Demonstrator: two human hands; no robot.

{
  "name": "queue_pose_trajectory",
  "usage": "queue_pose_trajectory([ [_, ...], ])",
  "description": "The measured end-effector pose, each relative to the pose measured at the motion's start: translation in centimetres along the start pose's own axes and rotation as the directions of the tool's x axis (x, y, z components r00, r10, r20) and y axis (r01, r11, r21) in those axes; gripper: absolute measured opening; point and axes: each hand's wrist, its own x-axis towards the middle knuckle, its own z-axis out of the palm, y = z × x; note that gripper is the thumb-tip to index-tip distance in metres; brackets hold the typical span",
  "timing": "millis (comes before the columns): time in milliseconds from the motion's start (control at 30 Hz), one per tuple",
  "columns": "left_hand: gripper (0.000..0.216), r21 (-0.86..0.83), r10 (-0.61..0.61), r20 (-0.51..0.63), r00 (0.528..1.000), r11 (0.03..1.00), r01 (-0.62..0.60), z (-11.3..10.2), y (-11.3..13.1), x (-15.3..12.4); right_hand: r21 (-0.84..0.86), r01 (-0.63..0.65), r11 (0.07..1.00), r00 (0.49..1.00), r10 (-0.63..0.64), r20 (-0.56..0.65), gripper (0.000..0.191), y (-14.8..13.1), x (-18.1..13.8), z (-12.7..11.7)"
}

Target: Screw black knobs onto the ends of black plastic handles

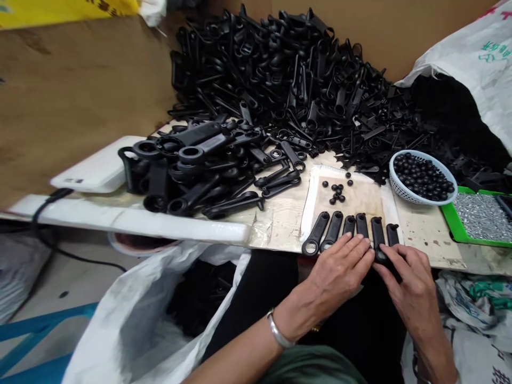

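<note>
Several black plastic handles [332,229], each with a round ringed end, lie in a row along the table's front edge. My left hand [340,266] rests with fingers stretched out flat over the lower ends of the middle ones. My right hand [412,282] has its thumb and forefinger closed around the lower end of a black handle [377,232] toward the right of the row. Its other fingers cover the low end of the rightmost handle [392,233]. Just beyond the row, several small black balls [338,191] lie loose on a white-edged board [316,194].
A large heap of black plastic parts [272,69] fills the back, with a nearer pile of handles [200,160] at left. A basket of black balls [422,178] and a green tray [452,213] of small metal pieces stand right. An open white sack [120,314] sits below the table.
</note>
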Motion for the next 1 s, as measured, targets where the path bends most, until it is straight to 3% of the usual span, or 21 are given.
queue_pose_trajectory([
  [167,0.036,0.091,-0.061,0.018,0.998,0.994,0.059,-1.5,-0.6,-1.3,0.117,0.010,0.993,1.000,-0.011,0.015,0.026,0.7,1.8,-1.7],
  [300,0.031,0.159,-0.029,-0.012,1.000,0.987,0.030,-1.4,-1.0,-1.8,0.167,0.046,0.985,0.996,-0.058,0.068,0.021,0.8,6.7,-1.8],
  [400,0.029,0.178,-0.037,-0.072,0.997,0.983,0.049,-0.6,-0.6,-1.7,0.103,0.089,0.991,0.989,-0.100,0.112,0.023,0.8,11.7,-0.2],
  [500,0.028,0.172,-0.053,-0.125,0.991,0.982,0.074,0.1,-0.3,-1.4,-0.037,0.105,0.994,0.943,-0.088,0.322,0.023,0.6,16.0,2.2],
  [600,0.028,0.153,-0.059,-0.142,0.988,0.985,0.081,0.1,-0.2,-1.3,-0.099,0.072,0.992,0.899,-0.022,0.437,0.020,0.6,18.4,4.4],
  [700,0.026,0.125,-0.074,-0.148,0.986,0.988,0.093,-0.1,-0.3,-1.3,-0.062,0.067,0.996,0.890,-0.031,0.456,0.015,1.2,19.2,5.4],
  [800,0.024,0.091,-0.086,-0.160,0.983,0.991,0.102,-0.4,-0.3,-1.2,0.157,-0.016,0.987,0.905,-0.053,0.423,0.016,2.3,18.7,4.7],
  [900,0.023,0.055,-0.075,-0.158,0.985,0.995,0.085,-0.3,0.1,-0.8,0.472,-0.164,0.866,0.930,-0.024,0.367,0.019,3.0,17.4,2.7],
  [1000,0.021,0.032,-0.028,-0.146,0.989,0.999,0.033,-0.1,0.8,0.1,0.589,-0.254,0.768,0.932,0.031,0.360,0.019,2.9,15.7,0.3],
])
